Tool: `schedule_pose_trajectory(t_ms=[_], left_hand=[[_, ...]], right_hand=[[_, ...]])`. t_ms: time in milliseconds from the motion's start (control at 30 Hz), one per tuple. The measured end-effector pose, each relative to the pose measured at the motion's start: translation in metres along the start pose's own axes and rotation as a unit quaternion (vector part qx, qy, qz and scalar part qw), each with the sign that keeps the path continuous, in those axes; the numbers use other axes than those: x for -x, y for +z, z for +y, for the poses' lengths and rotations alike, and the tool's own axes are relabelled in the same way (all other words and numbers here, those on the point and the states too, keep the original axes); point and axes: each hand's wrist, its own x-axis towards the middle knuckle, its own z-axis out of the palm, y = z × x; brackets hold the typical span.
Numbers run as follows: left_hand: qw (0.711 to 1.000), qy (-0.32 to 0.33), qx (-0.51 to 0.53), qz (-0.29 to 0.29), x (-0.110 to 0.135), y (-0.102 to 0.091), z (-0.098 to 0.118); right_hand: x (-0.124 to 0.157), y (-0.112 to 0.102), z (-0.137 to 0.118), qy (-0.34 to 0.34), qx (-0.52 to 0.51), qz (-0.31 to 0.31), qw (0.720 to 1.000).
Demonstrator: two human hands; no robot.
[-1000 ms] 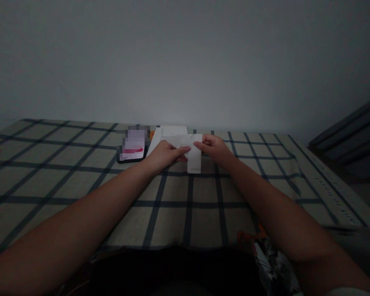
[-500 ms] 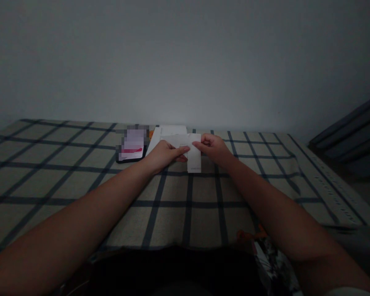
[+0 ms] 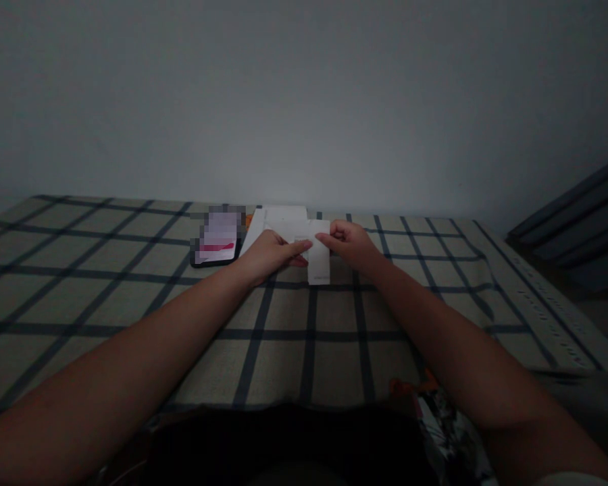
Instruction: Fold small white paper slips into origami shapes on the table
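Note:
Both my arms reach forward over a checked cloth (image 3: 132, 297). My left hand (image 3: 268, 253) and my right hand (image 3: 349, 244) pinch a small white folded paper (image 3: 318, 256) between them, fingers closed on its upper part. The paper's lower end hangs down to the cloth. Right behind it lies a larger white sheet (image 3: 278, 219), partly hidden by my left hand.
A dark phone with a lit screen (image 3: 217, 243) lies left of the papers. A plain wall rises behind the cloth's far edge. A crumpled orange and grey wrapper (image 3: 436, 418) sits near my right elbow. A dark slatted object (image 3: 577, 229) stands at the right.

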Motion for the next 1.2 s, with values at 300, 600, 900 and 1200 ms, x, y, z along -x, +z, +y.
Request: schedule_pose_trajectory(t_ms=[300,600,900,1200], left_hand=[[0.999,0.041,-0.005,-0.004,0.0020,0.0017,0.0007],[0.999,0.039,-0.011,-0.021,0.0010,0.0002,0.0001],[0.998,0.048,-0.029,0.012,0.0028,0.0023,0.0052],[0.999,0.047,-0.008,0.014,0.0004,0.0014,0.0031]], right_hand=[[-0.0012,-0.0001,0.0020,0.004,0.010,-0.011,1.000],[-0.0011,-0.0005,-0.0009,0.001,0.010,-0.002,1.000],[-0.0022,0.0018,0.0039,0.025,-0.089,-0.030,0.995],[-0.0047,0.0015,0.0087,0.032,-0.147,-0.015,0.989]])
